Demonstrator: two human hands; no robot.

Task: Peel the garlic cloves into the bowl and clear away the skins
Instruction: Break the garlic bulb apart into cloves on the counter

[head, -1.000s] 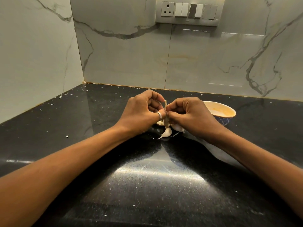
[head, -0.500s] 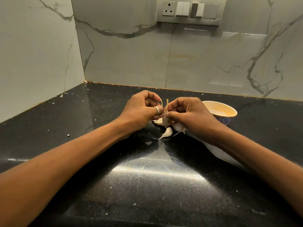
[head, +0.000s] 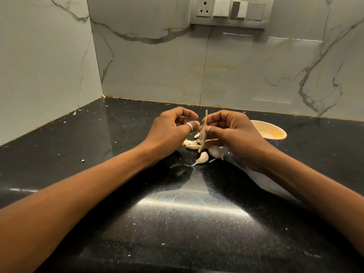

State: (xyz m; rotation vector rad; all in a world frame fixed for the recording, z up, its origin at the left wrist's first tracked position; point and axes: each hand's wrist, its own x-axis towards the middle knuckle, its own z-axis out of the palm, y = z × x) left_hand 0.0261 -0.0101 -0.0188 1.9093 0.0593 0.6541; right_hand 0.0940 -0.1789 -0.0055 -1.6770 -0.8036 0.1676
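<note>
My right hand [head: 232, 134] pinches a long pale strip of garlic skin or stalk [head: 203, 129] between thumb and forefinger; the strip stands upright. My left hand [head: 171, 131], with a ring on the thumb, sits just left of the strip with its fingers curled. Whether it holds a clove is hidden. Below the hands, loose garlic cloves [head: 202, 157] and scraps of skin [head: 190, 143] lie on the black counter [head: 177, 223]. A small bowl [head: 275, 133] with an orange inside stands behind my right hand.
Marble walls meet in a corner at the back left, and a switch panel [head: 228, 12] is mounted high on the back wall. Tiny white skin flecks [head: 83, 160] dot the counter. The counter's front edge runs along the bottom of the view.
My hands, which were pressed together on the garlic piece, have drawn slightly apart. The strip now stays with my right hand.
</note>
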